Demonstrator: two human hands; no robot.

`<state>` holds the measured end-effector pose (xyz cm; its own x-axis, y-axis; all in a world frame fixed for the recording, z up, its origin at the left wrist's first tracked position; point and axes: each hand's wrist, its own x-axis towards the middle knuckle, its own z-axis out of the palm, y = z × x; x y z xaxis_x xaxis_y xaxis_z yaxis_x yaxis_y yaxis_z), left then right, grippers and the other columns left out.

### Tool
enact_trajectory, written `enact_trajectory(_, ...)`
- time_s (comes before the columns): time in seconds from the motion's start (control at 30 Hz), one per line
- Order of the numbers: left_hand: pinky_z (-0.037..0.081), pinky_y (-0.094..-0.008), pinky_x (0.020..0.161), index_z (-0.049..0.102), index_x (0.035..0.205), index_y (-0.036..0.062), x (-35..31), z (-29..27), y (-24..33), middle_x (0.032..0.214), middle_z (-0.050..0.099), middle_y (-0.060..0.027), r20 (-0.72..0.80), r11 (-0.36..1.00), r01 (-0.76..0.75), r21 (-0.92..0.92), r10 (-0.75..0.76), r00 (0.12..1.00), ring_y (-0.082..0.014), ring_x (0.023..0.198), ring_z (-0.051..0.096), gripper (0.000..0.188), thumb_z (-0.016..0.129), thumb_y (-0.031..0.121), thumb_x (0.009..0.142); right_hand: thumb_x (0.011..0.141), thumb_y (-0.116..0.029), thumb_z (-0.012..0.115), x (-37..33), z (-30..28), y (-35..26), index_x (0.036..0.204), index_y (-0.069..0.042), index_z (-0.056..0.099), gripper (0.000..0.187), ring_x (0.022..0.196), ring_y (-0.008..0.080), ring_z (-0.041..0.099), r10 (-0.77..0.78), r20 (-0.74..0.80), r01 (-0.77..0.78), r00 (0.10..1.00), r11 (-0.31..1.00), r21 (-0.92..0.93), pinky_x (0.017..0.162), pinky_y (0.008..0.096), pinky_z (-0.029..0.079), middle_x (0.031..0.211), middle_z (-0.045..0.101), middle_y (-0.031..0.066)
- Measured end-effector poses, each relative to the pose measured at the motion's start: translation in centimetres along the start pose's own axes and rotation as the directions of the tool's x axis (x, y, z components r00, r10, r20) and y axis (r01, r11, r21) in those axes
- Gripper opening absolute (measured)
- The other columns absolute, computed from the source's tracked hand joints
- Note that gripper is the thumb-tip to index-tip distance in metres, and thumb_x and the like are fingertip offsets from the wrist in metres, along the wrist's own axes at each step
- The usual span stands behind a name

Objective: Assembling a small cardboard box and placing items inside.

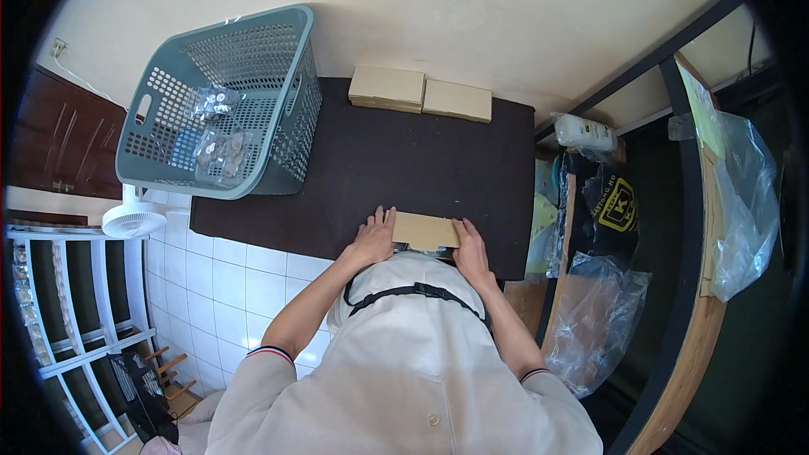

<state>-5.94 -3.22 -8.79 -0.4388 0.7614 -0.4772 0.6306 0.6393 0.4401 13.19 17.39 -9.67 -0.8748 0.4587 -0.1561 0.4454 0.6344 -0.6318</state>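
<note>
At the near edge of the dark-covered table, a small brown cardboard box (426,230) lies between my two hands, close against my body. My left hand (376,237) grips its left side, fingers pointing away from me. On the opposite side, the fingers of my right hand (471,248) hold the right edge. Something dark and shiny shows in a narrow strip under the cardboard's near edge, too small to make out. Toward the wall sit a taller stack of flat brown cardboard pieces (387,88) and, touching its right side, a lower stack (458,101).
A grey-green perforated basket (295,139) stands on the table's left, holding several clear plastic packets (221,154). Right of the table, a shelf frame (687,101) carries clear plastic bags (746,202), near a white bottle-like package (585,133). A white fan (134,219) stands at left.
</note>
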Motion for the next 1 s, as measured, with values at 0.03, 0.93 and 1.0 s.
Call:
enact_trajectory(0.03,0.046,-0.0624,0.11,0.019,0.167,-0.0031,0.0,0.0,0.0,0.16,0.029,-0.0427,-0.004,1.0,0.003,0.0,-0.003,1.0,-0.0572,0.137,0.047,0.092,0.064,0.007,0.087,0.076,0.011,0.065,0.1,0.0,0.0,0.152,-0.001,0.053,0.078,0.146,0.0528,0.043,-0.054,0.076,0.061,0.996,0.994,-0.094,0.117,0.0531,0.044,0.16,0.04,0.0374)
enact_trajectory(0.93,0.043,-0.0602,0.113,0.035,0.165,0.0047,4.5,0.8,-0.8,0.169,0.033,-0.0241,-0.141,0.751,-0.327,0.573,0.484,0.864,-0.0429,0.159,0.028,0.099,0.082,0.034,0.083,0.09,-0.069,0.068,1.6,0.9,-2.9,0.16,-0.038,0.048,0.079,0.15,0.0589,0.029,-0.234,0.323,0.337,0.917,0.887,-0.316,0.112,0.0808,0.028,0.171,0.016,0.0345)
enact_trajectory(1.0,0.039,-0.0637,0.117,0.039,0.164,0.0143,4.6,0.6,-1.1,0.17,0.023,-0.0294,-0.217,0.867,-0.366,0.339,0.451,0.866,-0.0528,0.154,0.029,0.094,0.083,0.024,0.082,0.088,-0.068,0.071,1.1,1.2,-2.0,0.163,-0.04,0.044,0.085,0.151,0.0575,0.029,-0.227,0.293,0.317,0.929,0.897,-0.308,0.109,0.0788,0.032,0.172,0.012,0.0335)
